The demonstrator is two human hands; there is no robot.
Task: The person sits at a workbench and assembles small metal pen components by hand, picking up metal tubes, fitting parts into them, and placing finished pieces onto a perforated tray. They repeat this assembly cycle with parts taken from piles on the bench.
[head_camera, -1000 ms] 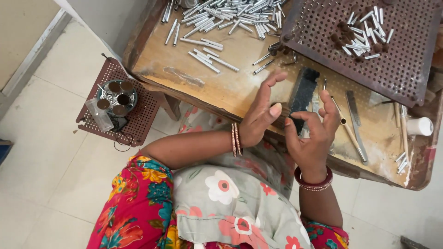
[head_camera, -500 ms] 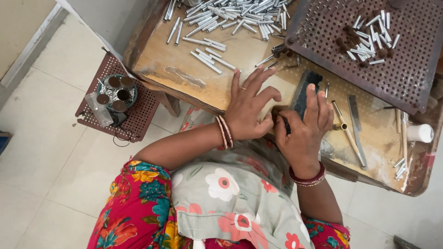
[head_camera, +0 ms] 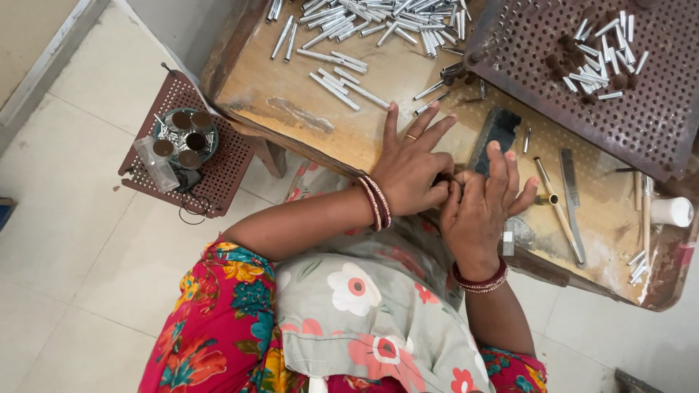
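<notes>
At the near edge of the wooden table (head_camera: 291,94), the left hand (head_camera: 411,171) and right hand (head_camera: 480,211) meet thumb to thumb, fingers spread flat and fanned, pinching something too small and hidden to make out, so I cannot tell whether either grip is closed on it. A dark block (head_camera: 495,135) lies just beyond the right fingertips, touching or nearly so, with a file (head_camera: 571,200) and a brass-tipped tool (head_camera: 557,211) beside it to the right. Loose metal tubes (head_camera: 364,22) lie well apart at the table's far side, more on the perforated tray (head_camera: 655,124), and a small stool (head_camera: 218,175) with cups stands on the floor left of the table.
</notes>
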